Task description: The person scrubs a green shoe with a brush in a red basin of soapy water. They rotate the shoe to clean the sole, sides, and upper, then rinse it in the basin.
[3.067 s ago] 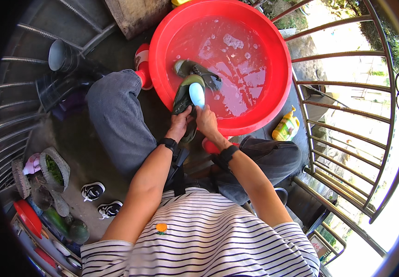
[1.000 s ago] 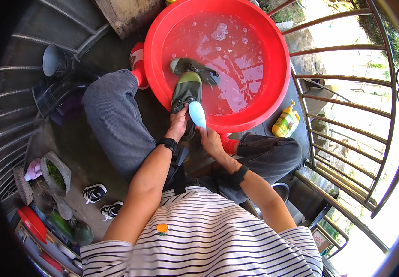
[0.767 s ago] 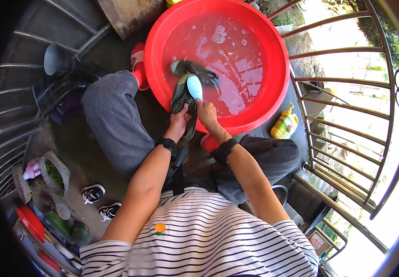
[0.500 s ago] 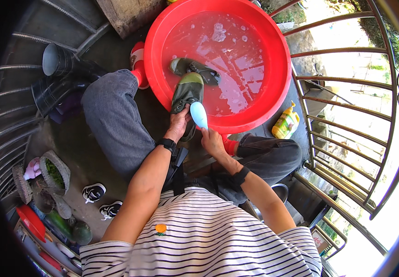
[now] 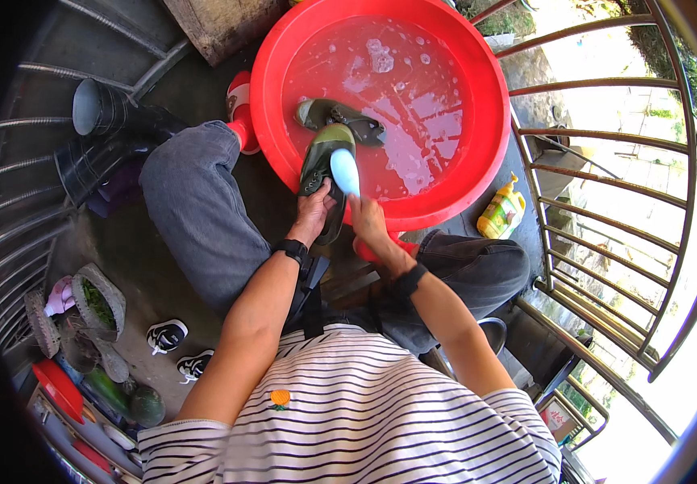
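My left hand (image 5: 314,211) grips a dark green lace-up shoe (image 5: 316,165) by its opening, thumb inside, toe pointing away from me over the near-left rim of a red basin (image 5: 467,206). A light blue scrubbing brush (image 5: 344,172) is in my right hand (image 5: 371,222), fingers wrapped round its handle. The brush head lies against the right side of the shoe; its bristles are hidden. Behind, a second dark green shoe (image 5: 336,118) lies in the basin's cloudy, soapy water.
A yellow bottle with a pump top (image 5: 501,211) stands right of the basin, by a metal railing (image 5: 606,179). Black rubber boots (image 5: 98,109) lie at the left. Black sneakers (image 5: 167,335) and a watermelon (image 5: 146,406) are on the floor at lower left. A wooden board (image 5: 218,28) stands behind.
The brush has moved a little away from me, along the shoe's side toward the toe, with my right hand following. My left hand keeps its hold on the shoe, which has tilted slightly.
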### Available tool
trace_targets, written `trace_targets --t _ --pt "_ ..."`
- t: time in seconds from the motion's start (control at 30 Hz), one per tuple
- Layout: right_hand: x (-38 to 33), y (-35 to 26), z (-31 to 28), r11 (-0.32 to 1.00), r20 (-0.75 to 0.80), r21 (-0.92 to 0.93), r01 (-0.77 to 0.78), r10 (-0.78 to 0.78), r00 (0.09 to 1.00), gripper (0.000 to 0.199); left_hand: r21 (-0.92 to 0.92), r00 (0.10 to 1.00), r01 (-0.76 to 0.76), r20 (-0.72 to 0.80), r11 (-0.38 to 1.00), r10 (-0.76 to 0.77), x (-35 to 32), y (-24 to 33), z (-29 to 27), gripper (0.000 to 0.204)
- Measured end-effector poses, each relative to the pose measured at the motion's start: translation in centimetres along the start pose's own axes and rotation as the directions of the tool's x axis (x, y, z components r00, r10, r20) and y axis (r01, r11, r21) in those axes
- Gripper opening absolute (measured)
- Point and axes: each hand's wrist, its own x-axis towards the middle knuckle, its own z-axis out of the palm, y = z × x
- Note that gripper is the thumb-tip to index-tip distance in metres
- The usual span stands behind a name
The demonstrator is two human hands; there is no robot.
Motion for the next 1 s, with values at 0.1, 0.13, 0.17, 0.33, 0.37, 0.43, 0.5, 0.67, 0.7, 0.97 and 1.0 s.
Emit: trace_targets --t 0.1,0.13,0.17,0.33,0.37,0.43,0.5,0.67,0.7,0.97,1.0 --pt "4.1 -1.4 0.6 0.997 -0.023 -0.037 -0.064 0.063 0.998 0.048 -0.005 0.998 -0.031 0.048 1.000 0.031 0.2 0.1 -0.1 0.020" --pt "3.9 -1.7 0.6 1.000 -0.033 -0.011 -0.009 0.008 0.999 0.047 -0.003 1.000 -0.004 0.018 1.000 0.004 0.2 0.1 -0.1 0.020" --pt "3.0 -1.6 0.4 0.998 0.018 -0.009 -0.059 0.059 0.998 0.045 -0.012 0.998 -0.041 0.055 0.999 0.041 0.2 0.0 -0.1 0.021" --pt "-4.1 0.2 -1.2 0.992 0.178 -0.061 -0.113 0.122 0.976 0.039 -0.048 0.994 -0.067 0.082 0.997 0.071 0.0 -0.3 -0.1 0.024" --pt "-3.2 0.0 -1.2 0.999 0.117 -0.012 -0.031 0.033 0.993 0.041 -0.051 0.995 -0.063 0.075 0.997 0.067 0.1 -0.2 -0.1 0.024" --pt "0.5 -0.7 -0.4 0.999 0.042 -0.046 -0.024 0.026 0.999 0.041 -0.023 0.997 -0.025 0.071 0.999 0.027 0.0 0.0 -0.1 0.023" --pt "3.4 -1.4 0.4 0.995 0.018 -0.086 -0.057 0.059 0.998 0.041 0.014 0.998 -0.024 0.050 1.000 0.023 -0.1 0.1 -0.1 0.022" --pt "-1.7 0.5 0.1 0.990 0.100 -0.001 -0.143 0.142 0.985 0.043 -0.029 0.996 -0.059 0.060 0.998 0.060 -0.3 -0.1 0.1 0.022" --pt "-4.0 1.3 -0.4 0.999 0.066 -0.007 -0.034 0.035 0.997 0.042 -0.042 0.995 -0.067 0.064 0.997 0.070 -0.3 -0.2 0.2 0.022" --pt "3.8 -0.9 0.5 0.996 0.000 -0.077 -0.051 0.051 0.999 0.045 0.014 0.997 -0.044 0.057 0.999 0.043 -0.1 0.1 0.2 0.021" --pt "3.6 -1.1 0.4 0.999 -0.005 -0.021 -0.036 0.036 0.999 0.045 0.015 0.997 -0.060 0.053 0.998 0.059 -0.3 0.1 0.2 0.021"
